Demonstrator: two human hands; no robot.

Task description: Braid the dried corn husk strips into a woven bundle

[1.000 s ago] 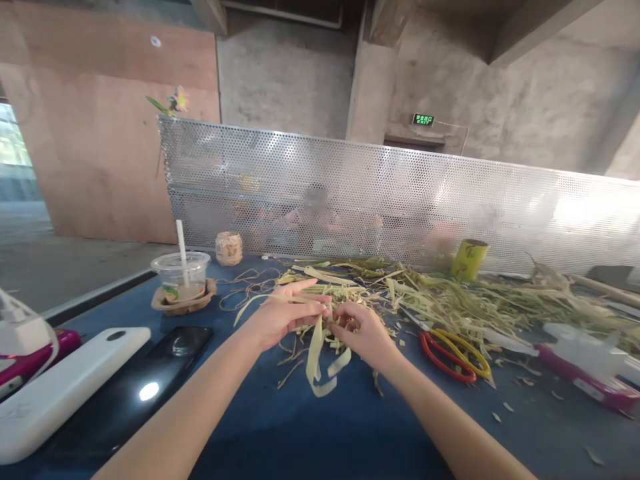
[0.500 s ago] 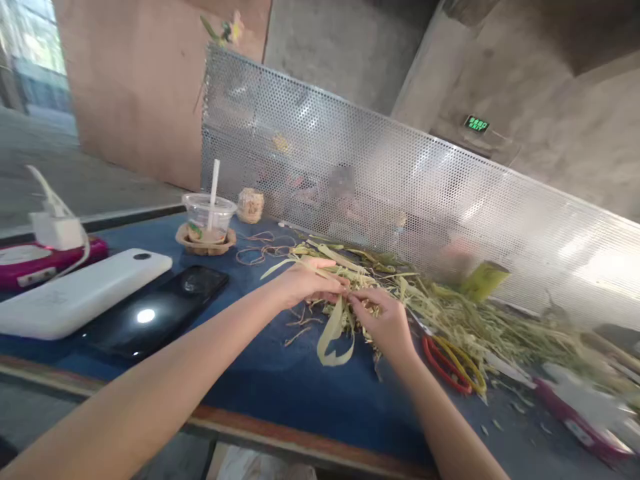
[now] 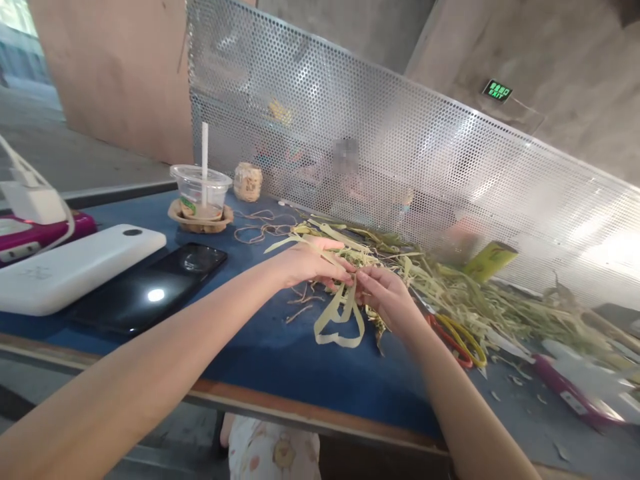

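Both hands [image 3: 311,264] [image 3: 386,293], fingertips tight on a pale green leaf strip [image 3: 345,342], thin, flat, loosely looped

Leaf strip [image 3: 338,341]: pale yellow-green. Leaf heap [image 3: 460,300]: mixed greens, straw. Scissor handles [image 3: 463,326]: one red-orange, one yellow. Tabletop [image 3: 280,367]: deep blue. Phone [image 3: 175,273]: black. Power bank [image 3: 85,267]: white, black oval. Cylinder [image 3: 489,261]: yellow-green. Partition [image 3: 400,133]: silver, dotted perforations. Exit sign [image 3: 497,91]: green on black.

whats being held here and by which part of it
The left hand and right hand hold a pale green strip at the top of its hanging loop, where the two meet; which fingers grip it is too small to tell.
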